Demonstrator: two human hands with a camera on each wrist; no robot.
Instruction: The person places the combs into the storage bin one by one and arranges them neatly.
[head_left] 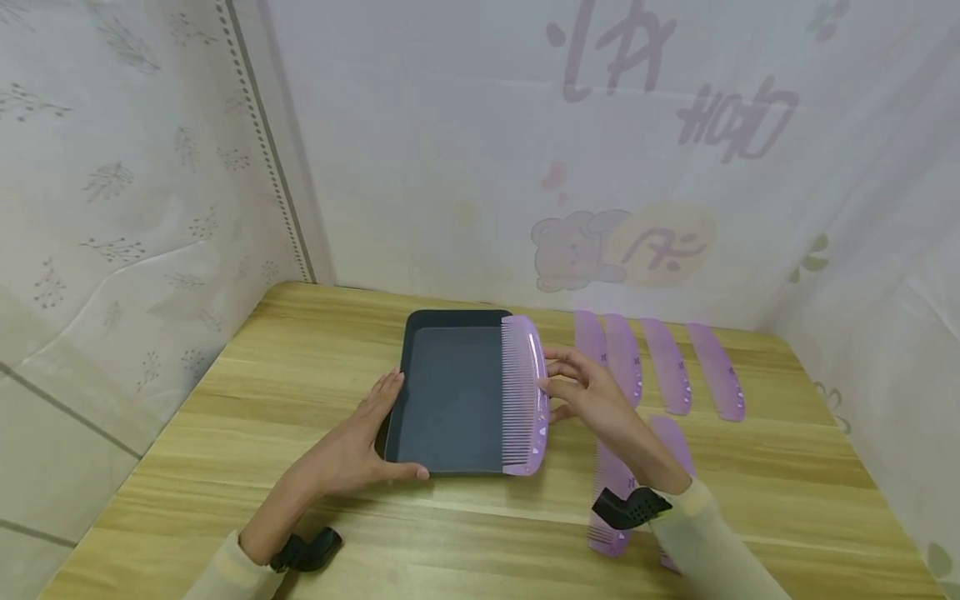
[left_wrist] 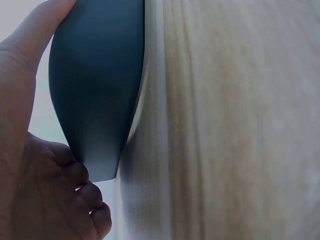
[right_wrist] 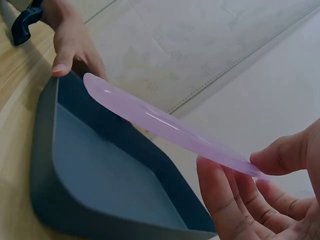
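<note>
A pale purple comb (head_left: 532,392) is pinched in my right hand (head_left: 592,396), the thumb on one face and fingers on the other. From the head view it overlaps the right side of a dark blue-grey tray (head_left: 450,400), teeth facing left. In the right wrist view, the comb (right_wrist: 150,120) appears nearly edge-on, raised over the tray's rim. My left hand (head_left: 341,454) holds the tray's near left corner, with its thumb at the front edge and its fingers along the left side. The tray's inside shows a bare floor.
Several more purple combs lie on the wooden table (head_left: 300,375) right of the tray. A row stretches along the back, including one comb (head_left: 716,371) at the far right. Nearer, my right forearm partly covers another comb (head_left: 611,517). Fabric-covered walls (head_left: 420,167) stand behind and beside the table.
</note>
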